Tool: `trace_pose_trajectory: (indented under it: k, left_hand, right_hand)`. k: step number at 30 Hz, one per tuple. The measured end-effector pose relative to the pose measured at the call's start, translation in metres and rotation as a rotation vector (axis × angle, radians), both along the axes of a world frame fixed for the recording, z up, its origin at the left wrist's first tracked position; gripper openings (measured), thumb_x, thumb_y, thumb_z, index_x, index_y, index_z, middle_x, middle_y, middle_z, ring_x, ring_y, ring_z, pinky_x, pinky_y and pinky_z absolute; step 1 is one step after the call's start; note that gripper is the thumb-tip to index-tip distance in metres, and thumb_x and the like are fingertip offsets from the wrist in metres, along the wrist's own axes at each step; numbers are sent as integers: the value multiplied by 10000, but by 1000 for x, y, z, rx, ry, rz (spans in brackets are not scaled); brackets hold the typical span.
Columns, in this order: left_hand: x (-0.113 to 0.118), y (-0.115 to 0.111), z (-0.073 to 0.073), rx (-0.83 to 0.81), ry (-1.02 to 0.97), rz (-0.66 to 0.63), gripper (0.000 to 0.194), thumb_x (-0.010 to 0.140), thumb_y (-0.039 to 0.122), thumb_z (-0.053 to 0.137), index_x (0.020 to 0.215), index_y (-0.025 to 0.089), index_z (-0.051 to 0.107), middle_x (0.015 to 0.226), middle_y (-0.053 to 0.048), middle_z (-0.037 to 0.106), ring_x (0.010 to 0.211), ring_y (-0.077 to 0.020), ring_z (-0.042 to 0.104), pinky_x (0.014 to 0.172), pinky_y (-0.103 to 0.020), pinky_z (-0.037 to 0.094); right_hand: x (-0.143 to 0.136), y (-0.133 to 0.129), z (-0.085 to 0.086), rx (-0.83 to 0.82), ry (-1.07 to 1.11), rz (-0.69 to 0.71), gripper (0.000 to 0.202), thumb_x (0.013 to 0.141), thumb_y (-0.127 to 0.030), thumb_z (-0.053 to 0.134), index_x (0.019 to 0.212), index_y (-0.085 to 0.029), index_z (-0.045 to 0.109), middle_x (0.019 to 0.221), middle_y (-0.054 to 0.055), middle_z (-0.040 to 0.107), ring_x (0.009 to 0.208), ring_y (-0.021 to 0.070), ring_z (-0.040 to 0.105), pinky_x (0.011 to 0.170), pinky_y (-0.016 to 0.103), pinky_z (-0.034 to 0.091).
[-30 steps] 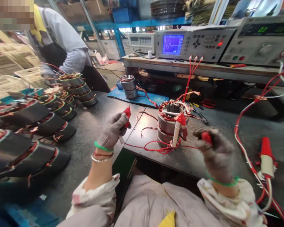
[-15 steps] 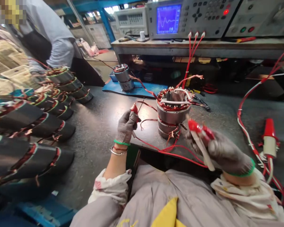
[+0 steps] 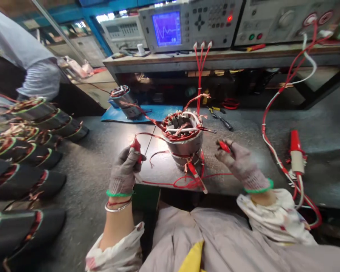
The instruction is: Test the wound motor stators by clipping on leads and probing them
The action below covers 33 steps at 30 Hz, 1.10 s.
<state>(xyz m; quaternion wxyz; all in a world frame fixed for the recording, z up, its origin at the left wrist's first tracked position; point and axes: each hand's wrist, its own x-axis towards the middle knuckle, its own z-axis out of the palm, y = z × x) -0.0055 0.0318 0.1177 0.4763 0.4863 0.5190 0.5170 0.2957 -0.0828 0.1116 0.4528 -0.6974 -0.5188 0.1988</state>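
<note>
A stator (image 3: 184,147) with copper windings, white sleeving and loose leads stands in front of me. My left hand (image 3: 126,166), in a grey glove, is to its left, closed on a red-sleeved clip (image 3: 135,145) where a stator lead ends. My right hand (image 3: 240,162), gloved too, is right of the stator, its fingers around a small red clip (image 3: 224,146). Another red-sleeved clip (image 3: 193,170) hangs at the stator's lower front, touched by neither hand. Red test wires (image 3: 184,184) loop across the bench below.
Several stators (image 3: 25,181) are lined up at left, near a person's sleeve (image 3: 42,77). A smaller stator (image 3: 126,102) stands on a blue mat (image 3: 155,112). Pliers (image 3: 222,120) lie behind. At right is a red-and-white probe (image 3: 297,155); a tester (image 3: 187,26) sits on the shelf.
My right hand has drawn back from the stator. One red clip that it held now hangs at the stator's lower front. My left hand keeps its clip. The view has swung right.
</note>
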Motion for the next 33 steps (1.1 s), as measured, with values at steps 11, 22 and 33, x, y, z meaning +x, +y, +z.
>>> trace_pose_trajectory:
  k: [11, 22, 33]
  left_hand:
    - [2, 0, -5, -50, -69, 26, 529, 619, 571, 873, 903, 161, 700, 614, 7, 657, 436, -50, 414, 421, -173, 304]
    - [-2, 10, -9, -44, -90, -22, 528, 611, 616, 868, 771, 158, 659, 599, -8, 641, 424, -48, 398, 410, -179, 291]
    - [-2, 4, -6, -16, -56, -38, 495, 666, 614, 829, 785, 166, 655, 619, -7, 646, 424, -58, 399, 418, -200, 285]
  right_hand:
    - [15, 107, 13, -141, -237, -38, 380, 939, -357, 516, 1196, -145, 698, 1115, 158, 735, 991, 264, 672, 883, 340, 498]
    - [23, 113, 2, -113, -217, 6, 341, 923, -365, 519, 1120, -181, 729, 1090, 142, 765, 968, 265, 697, 855, 349, 505]
    - [21, 110, 6, -105, -192, -13, 279, 899, -357, 543, 1035, -184, 716, 994, 136, 753, 902, 269, 691, 809, 352, 509]
